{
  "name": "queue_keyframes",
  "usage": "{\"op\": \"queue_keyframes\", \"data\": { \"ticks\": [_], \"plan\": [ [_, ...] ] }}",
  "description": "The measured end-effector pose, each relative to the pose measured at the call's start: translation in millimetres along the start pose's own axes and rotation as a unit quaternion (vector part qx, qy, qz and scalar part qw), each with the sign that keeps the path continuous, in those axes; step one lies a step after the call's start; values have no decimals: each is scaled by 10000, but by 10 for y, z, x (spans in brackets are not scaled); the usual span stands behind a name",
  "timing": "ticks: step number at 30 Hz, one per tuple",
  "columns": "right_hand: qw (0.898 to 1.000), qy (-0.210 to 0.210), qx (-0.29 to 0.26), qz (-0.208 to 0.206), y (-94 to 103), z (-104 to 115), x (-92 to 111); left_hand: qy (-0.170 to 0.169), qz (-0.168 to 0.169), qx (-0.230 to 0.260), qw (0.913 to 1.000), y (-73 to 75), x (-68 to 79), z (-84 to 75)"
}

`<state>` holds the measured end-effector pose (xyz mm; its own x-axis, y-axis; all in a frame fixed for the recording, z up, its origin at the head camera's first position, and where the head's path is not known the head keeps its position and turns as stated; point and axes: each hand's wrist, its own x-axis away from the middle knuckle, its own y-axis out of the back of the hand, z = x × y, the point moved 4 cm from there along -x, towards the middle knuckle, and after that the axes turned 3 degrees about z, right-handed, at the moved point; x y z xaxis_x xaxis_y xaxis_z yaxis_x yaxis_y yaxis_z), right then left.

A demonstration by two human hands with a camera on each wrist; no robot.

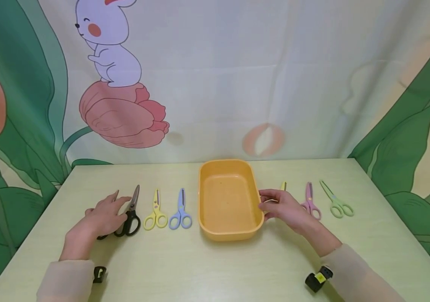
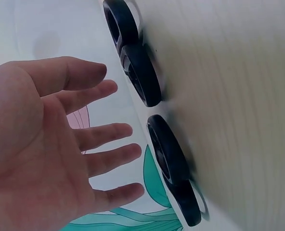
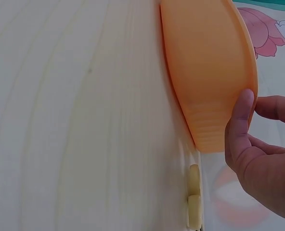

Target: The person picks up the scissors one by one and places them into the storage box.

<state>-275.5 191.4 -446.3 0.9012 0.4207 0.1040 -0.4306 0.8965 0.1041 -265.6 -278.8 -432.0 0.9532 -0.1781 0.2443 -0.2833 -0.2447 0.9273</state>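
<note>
My left hand (image 1: 105,214) hovers, fingers spread, above two black-handled scissors; it holds nothing. One pair of black scissors (image 1: 128,226) lies just right of the fingers, and the hand covers most of the other. In the left wrist view, black handle loops (image 2: 141,77) stand beyond the fingertips. An orange plastic basin (image 1: 232,237) sits mid-table. At its right rim is my right hand (image 1: 284,209), with thumb and curled fingers on the edge. The right wrist view shows the thumb against the outer wall of the basin (image 3: 210,72) and the index finger at the rim.
Yellow scissors (image 1: 156,218) and blue scissors (image 1: 180,218) lie left of the basin. On the right are pink scissors (image 1: 309,201), green scissors (image 1: 337,203) and another yellow pair (image 1: 284,186), mostly hidden by my right hand. A printed curtain (image 1: 215,84) hangs behind the table.
</note>
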Motion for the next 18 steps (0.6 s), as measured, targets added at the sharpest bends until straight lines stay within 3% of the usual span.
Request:
{"op": "queue_keyframes", "data": {
  "ticks": [18],
  "plan": [
    [9999,-122,-21,46,5,8,5,94,340,-40,9994,24,125,71]
  ]
}}
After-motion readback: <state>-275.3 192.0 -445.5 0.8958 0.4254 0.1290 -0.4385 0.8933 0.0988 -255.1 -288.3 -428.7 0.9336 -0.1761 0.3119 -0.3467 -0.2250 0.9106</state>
